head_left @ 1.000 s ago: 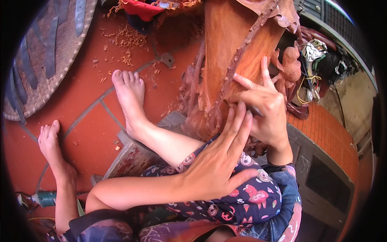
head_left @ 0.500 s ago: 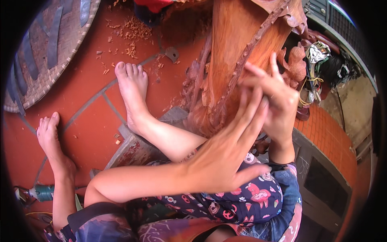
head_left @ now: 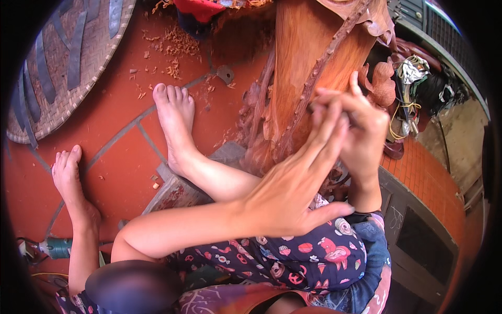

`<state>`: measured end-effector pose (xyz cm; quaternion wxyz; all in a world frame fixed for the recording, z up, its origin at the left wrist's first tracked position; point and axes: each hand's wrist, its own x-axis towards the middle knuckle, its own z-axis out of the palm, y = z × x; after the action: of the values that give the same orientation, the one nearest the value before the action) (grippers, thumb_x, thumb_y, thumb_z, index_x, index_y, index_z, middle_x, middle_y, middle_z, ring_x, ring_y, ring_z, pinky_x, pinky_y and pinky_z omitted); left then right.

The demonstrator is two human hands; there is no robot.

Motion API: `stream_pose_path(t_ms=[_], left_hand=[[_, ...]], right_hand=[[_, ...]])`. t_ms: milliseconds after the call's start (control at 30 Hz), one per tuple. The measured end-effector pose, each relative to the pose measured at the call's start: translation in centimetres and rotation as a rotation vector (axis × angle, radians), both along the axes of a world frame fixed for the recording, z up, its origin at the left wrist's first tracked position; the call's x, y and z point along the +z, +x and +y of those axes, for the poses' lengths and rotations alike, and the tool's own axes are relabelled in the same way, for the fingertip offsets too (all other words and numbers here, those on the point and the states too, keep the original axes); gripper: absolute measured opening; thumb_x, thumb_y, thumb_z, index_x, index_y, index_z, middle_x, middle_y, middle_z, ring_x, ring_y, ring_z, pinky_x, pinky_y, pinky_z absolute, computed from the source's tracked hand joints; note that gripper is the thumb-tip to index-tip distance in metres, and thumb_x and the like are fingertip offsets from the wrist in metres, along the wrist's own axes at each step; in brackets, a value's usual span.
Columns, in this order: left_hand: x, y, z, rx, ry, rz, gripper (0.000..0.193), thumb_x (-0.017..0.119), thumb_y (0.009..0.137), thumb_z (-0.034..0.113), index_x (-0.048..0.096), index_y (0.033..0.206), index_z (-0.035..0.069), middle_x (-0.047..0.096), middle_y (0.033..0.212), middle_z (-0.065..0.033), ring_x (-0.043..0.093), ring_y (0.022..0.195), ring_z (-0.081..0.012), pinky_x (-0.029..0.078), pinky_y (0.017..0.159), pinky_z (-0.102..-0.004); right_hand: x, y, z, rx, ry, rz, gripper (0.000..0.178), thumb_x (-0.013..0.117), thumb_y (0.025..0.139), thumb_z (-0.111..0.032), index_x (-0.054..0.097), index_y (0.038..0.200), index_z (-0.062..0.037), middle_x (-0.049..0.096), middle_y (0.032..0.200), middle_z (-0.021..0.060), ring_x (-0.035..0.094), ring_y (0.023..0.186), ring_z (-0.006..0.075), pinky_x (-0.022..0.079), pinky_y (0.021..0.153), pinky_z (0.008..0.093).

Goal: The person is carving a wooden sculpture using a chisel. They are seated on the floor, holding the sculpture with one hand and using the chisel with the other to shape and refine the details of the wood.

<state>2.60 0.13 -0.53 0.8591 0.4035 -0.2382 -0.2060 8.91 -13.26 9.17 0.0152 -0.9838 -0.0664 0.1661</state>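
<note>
Both hands have slid up the reddish-brown carved wooden sculpture [head_left: 308, 68] since a second ago, from low on its base toward the knobbly ridge that runs diagonally across its smooth face. That sculpture stands upright at twelve to one o'clock, glossy on its broad plane, rough and pitted along the carved branch-like ridge. At two o'clock the right hand [head_left: 361, 131] curls closed around a thin dark tool shaft [head_left: 351, 119], only a sliver of which shows between the fingers. From seven o'clock the left hand [head_left: 293, 183] reaches up, fingers straight and pressed together, thumb splayed, its fingertips laid against the right hand's knuckles; it grips nothing. Two bare feet rest on the smooth red tiled floor [head_left: 115, 172] at nine and eleven o'clock. Pale curled wood shavings [head_left: 172, 47] scatter at eleven o'clock, beside a round woven bamboo tray [head_left: 63, 68] at ten o'clock.
</note>
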Motion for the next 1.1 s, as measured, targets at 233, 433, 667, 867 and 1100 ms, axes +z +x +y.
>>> stream_pose_path(t_ms=[233,433,667,867,1100], left_hand=[[0.6,0.4,0.4,-0.178,0.061,0.029,0.115,0.073,0.088,0.044,-0.003,0.156,-0.009,-0.004,0.16,-0.0401,0.005,0.15,-0.0523,0.019,0.122,-0.0479],[0.6,0.7,-0.6,0.077,-0.018,-0.056,0.102,0.072,0.087,0.034,0.009,0.157,-0.007,0.005,0.163,-0.0324,0.013,0.15,-0.0517,0.025,0.12,-0.0495],[0.7,-2.4,-0.1,0.06,-0.039,-0.033,0.1,0.074,0.087,0.031,0.015,0.159,-0.003,0.008,0.164,-0.0312,0.009,0.151,-0.0522,0.02,0.121,-0.0542],[0.3,-1.7,-1.4,0.072,-0.052,-0.011,0.1,0.074,0.086,0.029,0.013,0.159,-0.004,0.006,0.164,-0.0321,0.007,0.151,-0.0532,0.017,0.121,-0.0549],[1.2,-2.8,0.1,0.025,-0.031,0.021,0.102,0.072,0.089,0.03,0.007,0.158,-0.007,0.002,0.162,-0.0358,0.005,0.151,-0.0532,0.014,0.122,-0.0543]], right_hand=[[0.2,0.1,-0.6,0.24,-0.006,0.115,0.011,0.071,0.078,0.001,0.072,0.089,-0.0012,0.075,0.084,0.0099,0.075,0.093,0.0322,0.037,0.111,0.0622],[1.4,1.0,0.2,0.096,0.117,-0.037,0.014,0.072,0.081,0.004,0.074,0.095,0.0076,0.076,0.093,0.0148,0.075,0.09,0.0243,0.041,0.111,0.0561],[2.2,1.0,-0.8,-0.07,0.326,0.041,0.013,0.073,0.078,0.006,0.072,0.091,0.0062,0.07,0.083,0.0117,0.065,0.073,0.0199,0.05,0.066,0.0296],[1.6,1.3,-2.1,-0.041,0.285,0.195,0.01,0.071,0.08,0.004,0.071,0.09,0.0061,0.07,0.084,0.0132,0.066,0.076,0.0216,0.052,0.07,0.0306],[1.5,1.4,-1.7,-0.069,0.239,0.227,0.014,0.076,0.072,-0.001,0.071,0.084,0.0029,0.071,0.083,0.0107,0.064,0.073,0.0218,0.05,0.068,0.0325]])
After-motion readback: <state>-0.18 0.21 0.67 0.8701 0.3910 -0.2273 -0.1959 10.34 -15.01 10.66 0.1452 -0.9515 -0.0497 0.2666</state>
